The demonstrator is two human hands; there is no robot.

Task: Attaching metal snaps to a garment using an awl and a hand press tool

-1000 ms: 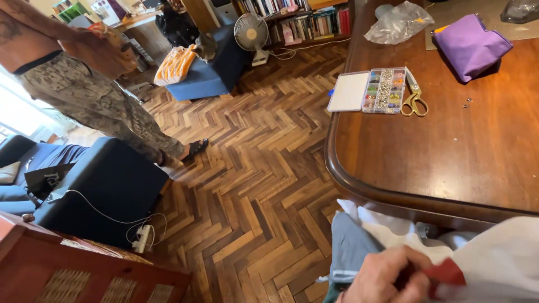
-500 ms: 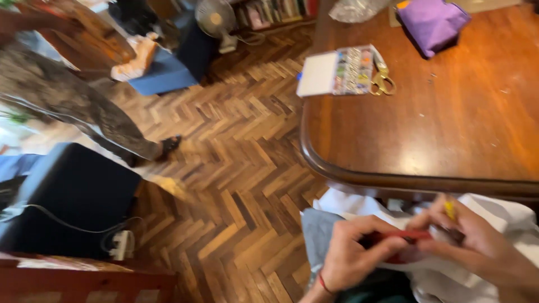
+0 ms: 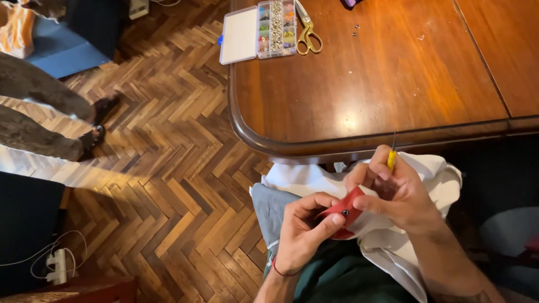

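- Since half a second ago the view has dropped and steadied: both hands, then low and blurred at the bottom edge, now sit sharp in the lower middle of the frame, and the bead organiser box and gold-handled scissors have slid to the top edge.
- Left hand pinches the lower edge of the red fabric piece, thumb on top, fingers curled beneath.
- Right hand grips the same piece from the right and also clasps a yellow-handled tool, its thin tip pointing up towards the wooden table.
- Between the two thumbs, on the red piece, lies a small dark stud, possibly a snap; too small to be sure.
- Tool's long axis runs near vertical, above and right of the stud; the right hand is the nearer one.
- White cloth lies under both hands.
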